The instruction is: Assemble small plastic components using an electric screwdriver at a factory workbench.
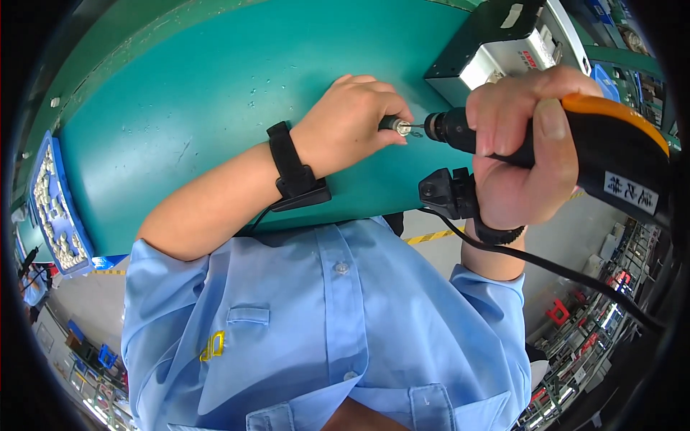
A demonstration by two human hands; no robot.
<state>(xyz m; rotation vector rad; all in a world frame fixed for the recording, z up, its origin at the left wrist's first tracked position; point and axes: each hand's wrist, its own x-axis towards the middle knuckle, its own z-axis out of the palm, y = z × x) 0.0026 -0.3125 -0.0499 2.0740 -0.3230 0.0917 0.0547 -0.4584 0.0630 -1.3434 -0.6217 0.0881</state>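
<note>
My right hand [528, 136] is wrapped round a black and orange electric screwdriver [611, 154], its thin bit pointing left. Between the fingers and thumb of my left hand [356, 118] is a small dark cylindrical part with a shiny metal end [402, 128]. The bit's tip meets that metal end, or lies right at it. Most of the small part is hidden inside my left hand, so its exact kind does not show. Both hands are over the green tabletop [208, 93].
At the left edge of the table stands a blue tray [85, 237] with many small whitish parts. A black and white machine [496, 54] stands at the far right. A black cable [546, 269] runs below my right wrist. Both wrists wear black straps.
</note>
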